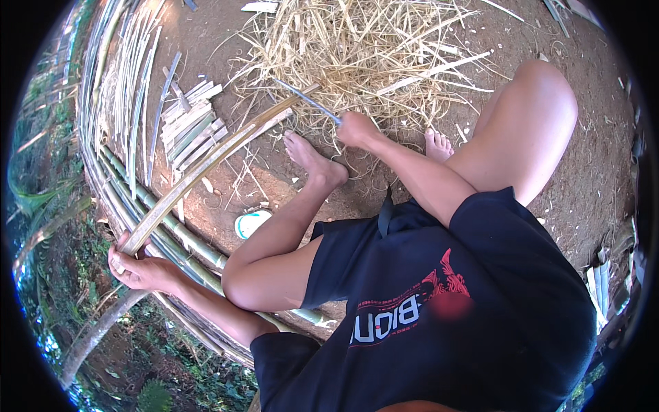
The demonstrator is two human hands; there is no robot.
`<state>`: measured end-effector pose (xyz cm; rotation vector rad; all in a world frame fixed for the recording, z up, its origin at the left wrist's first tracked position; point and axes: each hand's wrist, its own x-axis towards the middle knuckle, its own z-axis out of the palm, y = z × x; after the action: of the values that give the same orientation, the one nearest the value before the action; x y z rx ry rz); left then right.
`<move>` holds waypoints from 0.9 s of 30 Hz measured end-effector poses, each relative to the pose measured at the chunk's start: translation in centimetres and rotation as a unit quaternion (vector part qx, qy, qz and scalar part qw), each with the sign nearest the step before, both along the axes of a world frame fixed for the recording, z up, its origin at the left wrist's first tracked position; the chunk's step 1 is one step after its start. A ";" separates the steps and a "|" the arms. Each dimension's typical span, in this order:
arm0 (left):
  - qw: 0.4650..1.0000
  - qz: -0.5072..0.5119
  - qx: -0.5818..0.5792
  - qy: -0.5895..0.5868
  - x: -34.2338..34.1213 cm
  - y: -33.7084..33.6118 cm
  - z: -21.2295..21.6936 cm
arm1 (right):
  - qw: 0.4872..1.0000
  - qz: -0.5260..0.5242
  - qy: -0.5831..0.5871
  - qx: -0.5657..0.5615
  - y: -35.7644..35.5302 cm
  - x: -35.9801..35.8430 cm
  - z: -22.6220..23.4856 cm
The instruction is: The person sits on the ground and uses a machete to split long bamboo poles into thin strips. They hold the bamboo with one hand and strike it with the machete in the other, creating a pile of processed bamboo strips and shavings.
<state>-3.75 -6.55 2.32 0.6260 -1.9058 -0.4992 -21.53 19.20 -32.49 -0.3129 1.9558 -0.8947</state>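
My left hand [141, 266] grips the near end of a long split bamboo strip [213, 159] that runs up and right toward the shavings. My right hand [357, 128] is closed on the handle of a knife [307, 101], whose blade lies against the far end of the strip. I sit on the ground with bare legs bent, and my left foot [312, 159] rests just below the strip.
A heap of pale bamboo shavings [364, 48] covers the dirt ahead. Short cut bamboo slats [191, 123] lie in a pile at left, beside long green bamboo poles [127, 89] curving along the edge. A small white and teal object [251, 222] lies near my knee.
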 end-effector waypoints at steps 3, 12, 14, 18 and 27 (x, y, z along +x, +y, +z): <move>1.000 0.013 0.001 0.019 -0.1 1.3 0.2 | 0.998 0.027 0.038 -0.038 -0.9 0.6 2.8; 0.995 -0.025 0.054 0.081 -0.7 1.3 0.4 | 0.996 0.007 0.064 -0.056 -0.5 1.3 0.6; 0.990 -0.034 0.105 0.086 -0.4 0.7 0.8 | 0.997 0.019 0.076 -0.004 0.0 1.3 -0.6; 0.955 -0.225 0.164 0.096 -0.2 -1.1 -0.2 | 0.997 -0.050 -0.009 0.060 3.1 -0.8 -3.5; 0.895 -0.290 0.297 0.164 0.3 -3.2 -1.5 | 0.990 -0.030 0.071 -0.114 -0.8 2.8 2.0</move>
<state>-3.40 -9.71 0.85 0.2983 -1.5792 -1.5123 -18.72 18.37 -30.49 -0.4640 2.0034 -1.1668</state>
